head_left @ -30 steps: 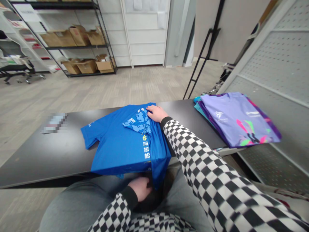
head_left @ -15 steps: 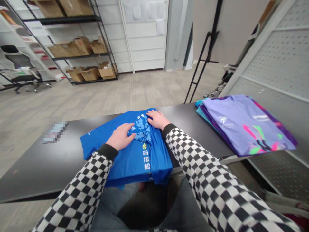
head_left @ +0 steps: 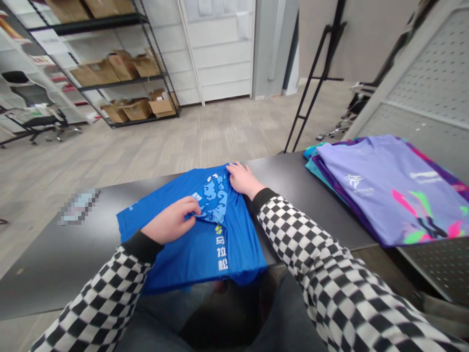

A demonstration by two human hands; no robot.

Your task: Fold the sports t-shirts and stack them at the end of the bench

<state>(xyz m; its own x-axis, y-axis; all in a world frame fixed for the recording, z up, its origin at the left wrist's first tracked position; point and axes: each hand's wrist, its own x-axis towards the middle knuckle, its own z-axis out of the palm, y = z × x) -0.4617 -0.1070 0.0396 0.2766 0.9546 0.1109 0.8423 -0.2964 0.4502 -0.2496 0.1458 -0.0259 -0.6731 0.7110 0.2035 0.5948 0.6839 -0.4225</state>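
A blue T-shirt [head_left: 172, 254] with white lettering lies on the black table [head_left: 54, 264], its near hem hanging over the front edge. One sleeve with a light blue cloud print [head_left: 216, 198] is folded in over the chest. My left hand [head_left: 170, 222] pinches the tip of that sleeve, fingers curled. My right hand [head_left: 242, 178] lies with fingers stretched on the shirt's far right edge, pressing it down. Both arms wear black-and-white checkered sleeves.
A stack of folded shirts, lilac one on top [head_left: 388, 183], lies at the table's right end. A blurred small object [head_left: 76, 208] rests at the table's left. Beyond are metal shelves with cardboard boxes [head_left: 120, 68], an office chair [head_left: 29, 107] and a black stand [head_left: 315, 73].
My left hand came up from under the table's front edge onto the shirt and now pinches the folded sleeve. My right hand stayed on the shirt's far edge.
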